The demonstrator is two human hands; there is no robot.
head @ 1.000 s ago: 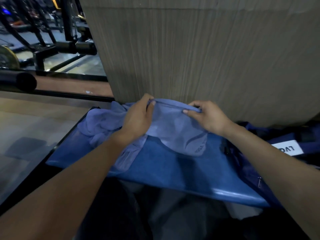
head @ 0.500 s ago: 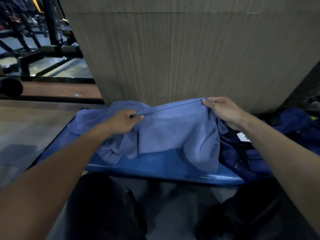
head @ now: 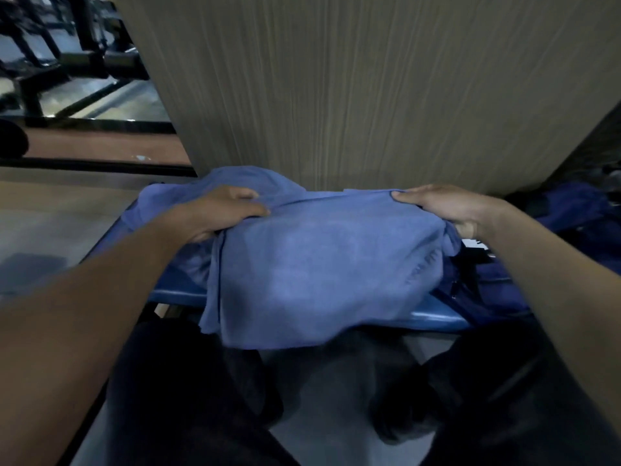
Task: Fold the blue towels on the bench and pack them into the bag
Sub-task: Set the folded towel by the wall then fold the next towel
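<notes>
The blue towel (head: 322,274) hangs stretched between the person's two hands above the blue padded desk (head: 437,317), its lower edge draping past the desk's near rim toward the person's dark-clad legs (head: 188,391). The left hand (head: 221,210) has its grip closed on the towel's upper left corner — thumb on top, fingers curled under the cloth. The right hand (head: 447,205) pinches the upper right corner, thumb pressed along the top edge, the rest of its fingers tucked behind the fabric. A vertical fold line runs down the towel's left part, where a narrow strip lies doubled. More blue cloth (head: 235,178) lies bunched on the desk behind the left hand, against the grey striped wall panel (head: 369,95). To the right, partly hidden by the right forearm, sits the dark navy bag (head: 571,230) — on the desk's right end, touching the towel's hanging right side. Black gym frames (head: 67,62) stand at the upper left.
</notes>
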